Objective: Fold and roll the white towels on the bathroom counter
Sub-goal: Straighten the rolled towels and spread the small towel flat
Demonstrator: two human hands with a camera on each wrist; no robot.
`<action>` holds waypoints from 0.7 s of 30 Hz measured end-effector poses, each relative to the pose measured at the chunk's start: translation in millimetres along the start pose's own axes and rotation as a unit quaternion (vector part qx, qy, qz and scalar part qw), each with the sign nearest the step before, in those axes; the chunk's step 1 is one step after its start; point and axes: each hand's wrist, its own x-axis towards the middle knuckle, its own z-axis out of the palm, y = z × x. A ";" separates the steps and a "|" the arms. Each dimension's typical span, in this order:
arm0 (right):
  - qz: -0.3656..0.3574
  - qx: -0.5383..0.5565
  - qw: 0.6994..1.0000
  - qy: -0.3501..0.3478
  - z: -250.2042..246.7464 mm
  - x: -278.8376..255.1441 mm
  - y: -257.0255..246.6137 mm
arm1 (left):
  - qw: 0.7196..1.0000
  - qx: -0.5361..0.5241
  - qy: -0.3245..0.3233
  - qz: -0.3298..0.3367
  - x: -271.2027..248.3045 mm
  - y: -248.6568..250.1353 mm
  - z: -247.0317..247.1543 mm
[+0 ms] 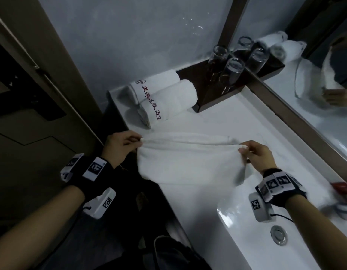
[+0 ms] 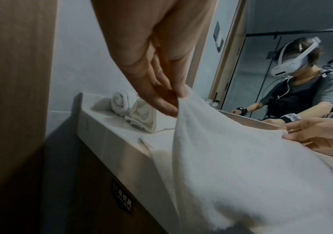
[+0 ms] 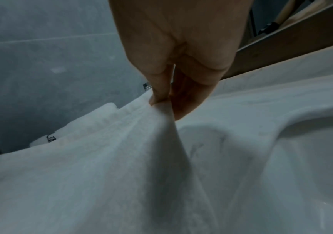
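A white towel (image 1: 188, 160) is stretched between my hands just above the white counter (image 1: 217, 121), its lower part sagging onto the counter's front edge. My left hand (image 1: 137, 142) pinches its left corner, and my right hand (image 1: 244, 150) pinches the right corner. In the left wrist view the left hand (image 2: 173, 101) holds the towel (image 2: 241, 174) between thumb and fingers. The right wrist view shows the right hand (image 3: 165, 102) pinching a ridge of the towel (image 3: 101, 174). Two rolled white towels (image 1: 164, 96), one with red and black lettering, lie at the counter's far left.
Several upturned glasses (image 1: 233, 69) stand on a dark tray (image 1: 207, 102) against the mirror (image 1: 315, 84). The sink basin (image 1: 256, 240) with its drain (image 1: 278, 234) lies under my right forearm. A red packet (image 1: 342, 187) sits at the right edge. A door frame (image 1: 51, 75) stands at left.
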 end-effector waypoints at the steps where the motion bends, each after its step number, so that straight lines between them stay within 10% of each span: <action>1: 0.010 -0.007 1.000 0.010 2.5 7.9 -1.2 | 1.000 0.014 0.016 0.006 7.8 -1.3 2.5; 21: -0.012 -0.194 0.981 0.011 46.8 71.5 -9.9 | 0.980 0.190 0.046 0.041 68.7 -36.5 36.0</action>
